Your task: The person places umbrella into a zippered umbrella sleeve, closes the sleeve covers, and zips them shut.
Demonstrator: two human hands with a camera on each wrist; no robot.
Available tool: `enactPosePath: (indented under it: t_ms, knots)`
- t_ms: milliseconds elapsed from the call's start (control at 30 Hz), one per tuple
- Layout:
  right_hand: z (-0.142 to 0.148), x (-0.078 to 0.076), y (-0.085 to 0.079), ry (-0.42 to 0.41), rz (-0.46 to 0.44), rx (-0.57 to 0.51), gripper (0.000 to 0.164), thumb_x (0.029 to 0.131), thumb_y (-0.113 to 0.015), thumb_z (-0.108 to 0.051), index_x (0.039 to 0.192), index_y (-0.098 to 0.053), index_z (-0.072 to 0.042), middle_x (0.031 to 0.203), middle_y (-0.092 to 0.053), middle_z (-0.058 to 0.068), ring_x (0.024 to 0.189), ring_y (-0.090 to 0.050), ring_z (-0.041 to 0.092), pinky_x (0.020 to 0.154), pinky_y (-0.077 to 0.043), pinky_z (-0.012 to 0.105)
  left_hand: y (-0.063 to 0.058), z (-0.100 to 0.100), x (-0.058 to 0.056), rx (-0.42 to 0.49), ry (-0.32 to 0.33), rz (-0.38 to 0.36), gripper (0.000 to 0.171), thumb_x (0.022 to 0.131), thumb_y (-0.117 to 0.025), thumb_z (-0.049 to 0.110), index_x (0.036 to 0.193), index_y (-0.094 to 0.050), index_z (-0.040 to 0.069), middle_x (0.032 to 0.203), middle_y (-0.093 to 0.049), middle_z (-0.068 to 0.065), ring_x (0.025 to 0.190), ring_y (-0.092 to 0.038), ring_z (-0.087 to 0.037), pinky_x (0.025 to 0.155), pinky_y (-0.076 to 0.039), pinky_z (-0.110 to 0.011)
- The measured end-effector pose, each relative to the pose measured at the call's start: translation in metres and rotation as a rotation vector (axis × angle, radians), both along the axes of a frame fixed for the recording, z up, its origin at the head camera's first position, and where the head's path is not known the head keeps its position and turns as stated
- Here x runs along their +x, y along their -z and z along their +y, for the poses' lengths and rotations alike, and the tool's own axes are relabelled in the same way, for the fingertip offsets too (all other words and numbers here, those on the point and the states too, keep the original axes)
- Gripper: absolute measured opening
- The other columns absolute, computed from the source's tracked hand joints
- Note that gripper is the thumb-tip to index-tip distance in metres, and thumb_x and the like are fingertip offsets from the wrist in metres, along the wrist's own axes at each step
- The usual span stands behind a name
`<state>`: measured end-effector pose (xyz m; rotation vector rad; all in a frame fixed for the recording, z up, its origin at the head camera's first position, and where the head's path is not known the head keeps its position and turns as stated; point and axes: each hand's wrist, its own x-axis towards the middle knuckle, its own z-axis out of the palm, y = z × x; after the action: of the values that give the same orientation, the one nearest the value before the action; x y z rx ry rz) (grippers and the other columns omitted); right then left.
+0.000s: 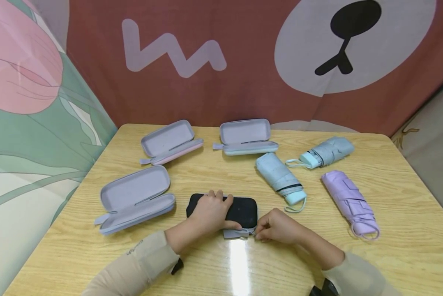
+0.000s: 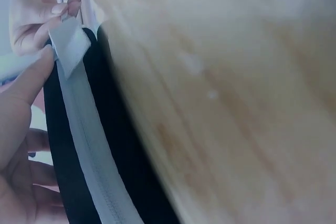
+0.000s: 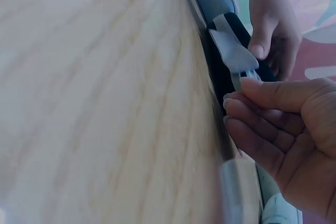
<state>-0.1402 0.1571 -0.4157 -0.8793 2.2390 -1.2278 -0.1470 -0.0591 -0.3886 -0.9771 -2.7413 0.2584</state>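
A black zippered case (image 1: 245,210) lies on the table in front of me, closed, a pale grey zipper (image 2: 92,135) along its near side. My left hand (image 1: 211,211) grips it from above, fingers over the top and thumb along the front edge. At its right front corner, my right hand (image 1: 278,226) pinches the small zipper pull (image 3: 248,75) between thumb and index finger. A grey fabric tab (image 1: 235,234) hangs from the front edge beside the pull. In the right wrist view this tab lies just beyond the right fingertips.
Three open grey-lined cases stand left and behind: one near left (image 1: 136,191), one pink-edged (image 1: 169,142), one blue-edged (image 1: 245,133). Right of the black case lie two light blue folded umbrellas (image 1: 277,172) and a purple one (image 1: 349,201). A printed curtain (image 1: 243,94) hangs behind the table.
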Motion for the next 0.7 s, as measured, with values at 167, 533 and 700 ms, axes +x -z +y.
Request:
enactPosePath:
  t_ms: [167,533,700]
  knots:
    - [-0.004,0.003,0.000,-0.016,0.080,0.025,0.005,0.072,-0.067,-0.006,0.068,-0.069,-0.008,0.059,-0.061,-0.007,0.050,-0.049,-0.002,0.043,-0.042,0.018,0.000,0.002,0.002,-0.003,-0.005,0.020,0.079,0.063,-0.041,0.076,0.106,-0.060,0.013,0.080,-0.057,-0.010,0.061,-0.052,-0.021,0.045,-0.044,-0.027]
    - [-0.009,0.009,-0.002,-0.085,0.248,0.081,0.005,0.073,-0.068,-0.012,0.068,-0.068,-0.011,0.062,-0.060,-0.012,0.052,-0.045,-0.006,0.046,-0.041,0.015,0.003,0.002,0.009,-0.031,-0.009,0.064,0.079,0.063,-0.039,0.077,0.103,-0.061,0.013,0.076,-0.057,-0.009,0.061,-0.053,-0.022,0.044,-0.044,-0.026]
    - [-0.012,0.013,-0.005,-0.096,0.275,0.113,0.005,0.071,-0.069,-0.010,0.067,-0.068,-0.013,0.060,-0.059,-0.013,0.051,-0.044,-0.007,0.046,-0.040,0.013,0.004,0.002,0.013,-0.024,-0.016,0.063,0.079,0.063,-0.039,0.077,0.103,-0.061,0.013,0.077,-0.057,-0.009,0.064,-0.054,-0.023,0.045,-0.045,-0.027]
